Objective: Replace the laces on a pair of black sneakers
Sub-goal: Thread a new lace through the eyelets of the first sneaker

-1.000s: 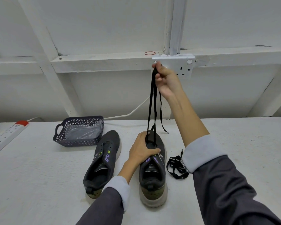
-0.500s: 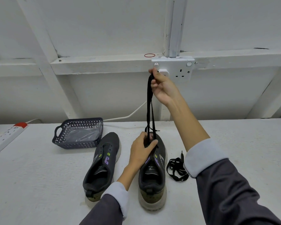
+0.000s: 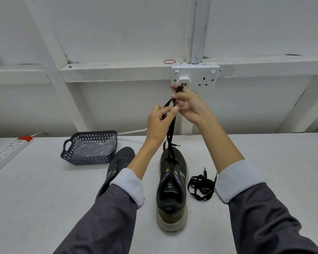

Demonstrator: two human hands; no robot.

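Note:
Two black sneakers stand on the white table with toes pointing away. The right sneaker (image 3: pixel 173 182) has a black lace (image 3: pixel 171 132) running up from its front eyelets. My right hand (image 3: pixel 190 107) pinches the lace's upper end, raised in front of the wall socket. My left hand (image 3: pixel 160 120) is raised beside it and pinches the lace strands just below. The left sneaker (image 3: pixel 120 162) has no lace and is partly hidden by my left forearm. A second black lace (image 3: pixel 200 186) lies bundled on the table right of the laced shoe.
A dark perforated basket (image 3: pixel 89 149) with clear plastic inside sits at the back left. A white power strip (image 3: pixel 6 153) lies along the left edge. A double wall socket (image 3: pixel 204 77) with a white plug and cable is behind my hands.
My left hand has left the right sneaker's toe and risen to the lace. My right hand has come down a little with the lace's end.

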